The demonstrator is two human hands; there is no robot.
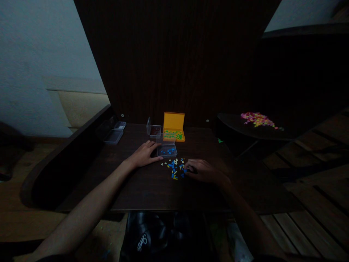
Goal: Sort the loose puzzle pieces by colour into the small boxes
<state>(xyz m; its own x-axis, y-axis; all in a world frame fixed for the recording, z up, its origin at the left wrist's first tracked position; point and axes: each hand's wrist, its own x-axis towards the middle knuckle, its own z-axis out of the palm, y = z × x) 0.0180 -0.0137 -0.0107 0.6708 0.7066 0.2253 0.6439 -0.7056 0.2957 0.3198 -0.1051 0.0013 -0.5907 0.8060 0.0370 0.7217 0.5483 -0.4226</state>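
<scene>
My left hand [146,153] holds the left side of a small clear plastic box [171,154], thumb along its front corner and fingers toward its back. The box stands with its lid up and has several small blue pieces [169,150] in it. In front of it lies a loose pile of tiny blue, yellow and whitish pieces [174,166] on the dark table. My right hand [200,170] rests at the pile's right edge with fingers curled and pinched together. Blue shows at its fingertips, but whether a piece is between them is too small and dark to tell.
Behind stand an open yellow box [173,120] with green pieces and a clear box [155,130] with dark red pieces. Another open clear case [113,136] lies at left. Pink and yellow bits [257,119] cover part of a raised shelf [234,125] at right.
</scene>
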